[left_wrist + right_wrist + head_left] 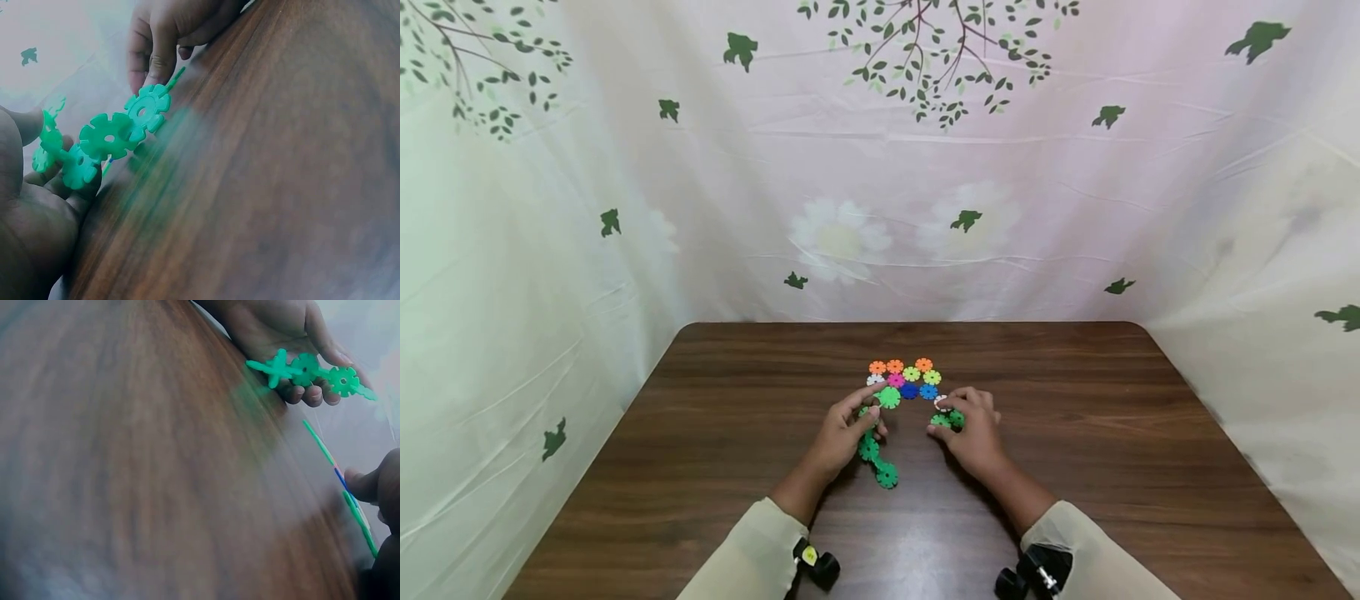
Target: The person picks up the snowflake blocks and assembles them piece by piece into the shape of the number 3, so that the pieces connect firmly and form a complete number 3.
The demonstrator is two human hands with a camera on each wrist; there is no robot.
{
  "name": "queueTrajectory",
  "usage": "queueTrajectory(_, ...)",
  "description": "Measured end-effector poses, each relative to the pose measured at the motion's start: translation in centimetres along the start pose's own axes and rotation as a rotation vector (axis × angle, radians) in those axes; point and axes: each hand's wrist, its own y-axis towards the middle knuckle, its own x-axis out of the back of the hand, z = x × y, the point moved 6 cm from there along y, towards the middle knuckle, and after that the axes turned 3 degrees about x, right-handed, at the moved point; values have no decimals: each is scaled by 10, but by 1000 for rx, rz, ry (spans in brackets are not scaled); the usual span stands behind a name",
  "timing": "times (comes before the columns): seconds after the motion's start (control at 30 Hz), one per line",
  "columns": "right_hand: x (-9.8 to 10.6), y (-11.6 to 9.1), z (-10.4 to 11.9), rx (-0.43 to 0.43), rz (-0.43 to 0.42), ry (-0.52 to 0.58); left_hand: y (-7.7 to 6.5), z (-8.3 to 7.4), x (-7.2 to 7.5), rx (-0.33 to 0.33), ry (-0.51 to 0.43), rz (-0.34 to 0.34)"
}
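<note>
My left hand (841,433) holds a chain of green notched interlocking discs (887,475). In the left wrist view its thumb and fingers grip one end of the green chain (106,137), whose discs join at angles. Its index finger reaches to a pink disc (896,380) beside a light green disc (889,398). Thumb and fingers of my right hand (976,433) span a green disc (940,420), with a white disc (942,402) at the fingertips and another green disc (957,418) alongside. In the right wrist view a green disc (359,522) appears edge-on by the thumb.
Beyond my hands, orange (923,365), yellow (912,374) and blue discs (909,391) lie in rows on the brown wooden table (1075,467). A white disc (875,380) sits at their left. A patterned cloth (880,167) hangs behind the table.
</note>
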Motion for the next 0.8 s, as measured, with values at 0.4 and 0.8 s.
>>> queueTrajectory(0.4,2,-2,-3,-97,20,-86,-1,0,0,-14,-4,21)
queueTrajectory(0.8,1,-2,-3,-162,108,-87,-2,-3,-1,-42,-13,28)
